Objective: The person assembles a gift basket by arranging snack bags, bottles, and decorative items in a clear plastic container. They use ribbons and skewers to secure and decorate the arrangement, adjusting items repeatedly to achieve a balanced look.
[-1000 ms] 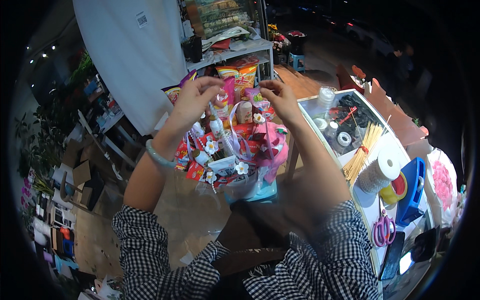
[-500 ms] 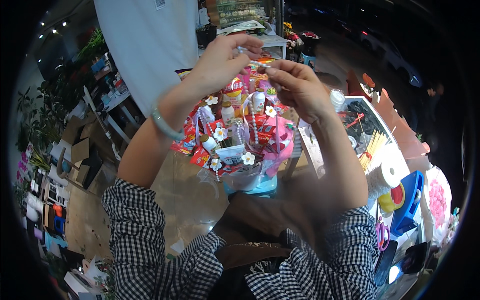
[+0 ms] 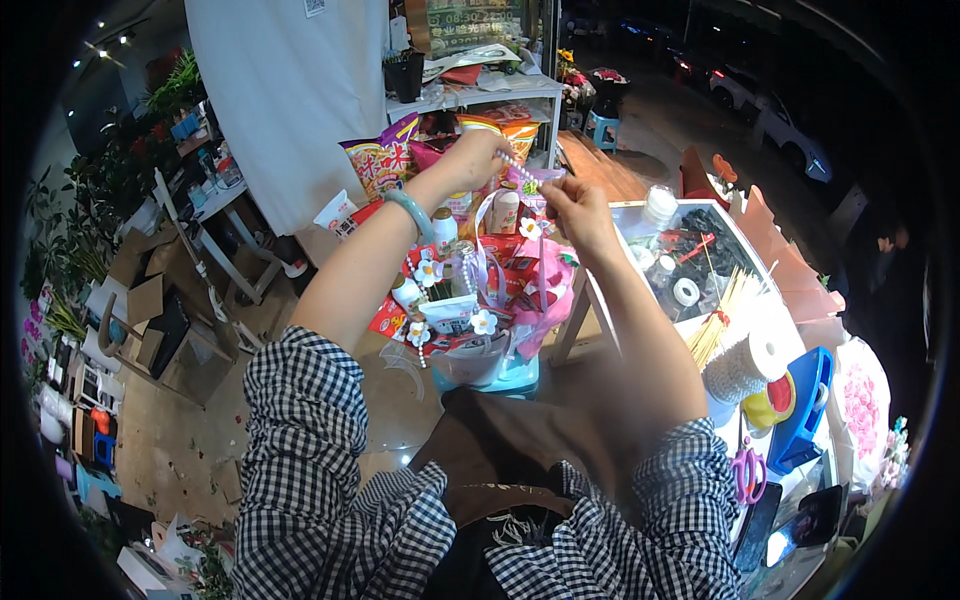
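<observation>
A short string of white pearl beads (image 3: 521,169) stretches between my two hands above a snack arrangement. My left hand (image 3: 475,160), a pale green bangle on its wrist, reaches over the rear of the arrangement with its fingers closed on one end of the string. My right hand (image 3: 583,213) pinches the other end between thumb and fingers. Below them stand snack packets, small bottles (image 3: 445,228) and white fabric-like flowers (image 3: 483,321) with yellow centres. Lilac ribbon and pink wrapping (image 3: 550,300) edge the arrangement, which rests on a light blue stool (image 3: 515,381).
To the right, a table carries a white spool (image 3: 742,366), thin wooden sticks (image 3: 728,318), a blue tape dispenser (image 3: 806,415), purple-handled scissors (image 3: 748,472) and phones. A white table (image 3: 470,97) stands behind. Cardboard boxes (image 3: 145,300) and plants lie to the left.
Both hands have come down and the left has moved forward over the arrangement's rear. The bead string now runs straighter between them. The whole view has shifted slightly.
</observation>
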A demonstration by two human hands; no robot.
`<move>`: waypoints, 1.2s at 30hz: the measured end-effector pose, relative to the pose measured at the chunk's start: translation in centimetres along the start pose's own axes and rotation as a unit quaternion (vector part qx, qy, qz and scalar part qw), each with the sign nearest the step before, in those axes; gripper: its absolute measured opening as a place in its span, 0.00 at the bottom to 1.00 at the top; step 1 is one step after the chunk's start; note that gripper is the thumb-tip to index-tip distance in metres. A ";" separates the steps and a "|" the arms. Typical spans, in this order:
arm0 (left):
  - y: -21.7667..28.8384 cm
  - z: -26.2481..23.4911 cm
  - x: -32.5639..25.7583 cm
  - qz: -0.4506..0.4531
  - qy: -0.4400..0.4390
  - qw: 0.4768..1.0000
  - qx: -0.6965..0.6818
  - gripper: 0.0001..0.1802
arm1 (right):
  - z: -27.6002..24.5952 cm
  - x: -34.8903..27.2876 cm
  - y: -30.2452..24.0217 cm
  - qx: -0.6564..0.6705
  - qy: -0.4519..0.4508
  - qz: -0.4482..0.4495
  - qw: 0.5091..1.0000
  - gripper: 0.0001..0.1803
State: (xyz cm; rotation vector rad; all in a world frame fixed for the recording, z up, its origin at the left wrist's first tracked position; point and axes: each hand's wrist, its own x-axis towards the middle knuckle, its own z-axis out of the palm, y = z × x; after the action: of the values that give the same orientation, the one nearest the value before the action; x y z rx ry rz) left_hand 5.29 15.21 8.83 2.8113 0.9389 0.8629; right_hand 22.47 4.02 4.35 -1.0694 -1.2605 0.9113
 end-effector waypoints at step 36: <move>-0.3 1.2 -3.8 -0.301 -0.162 0.884 -0.319 0.08 | -1.5 3.3 10.1 -0.049 0.013 0.028 0.998 0.14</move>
State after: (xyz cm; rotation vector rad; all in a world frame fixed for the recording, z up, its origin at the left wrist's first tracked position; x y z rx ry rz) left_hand 3.27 13.40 5.86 1.8548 1.1119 0.4648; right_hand 24.65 9.75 -4.40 -1.1947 -1.2695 0.8819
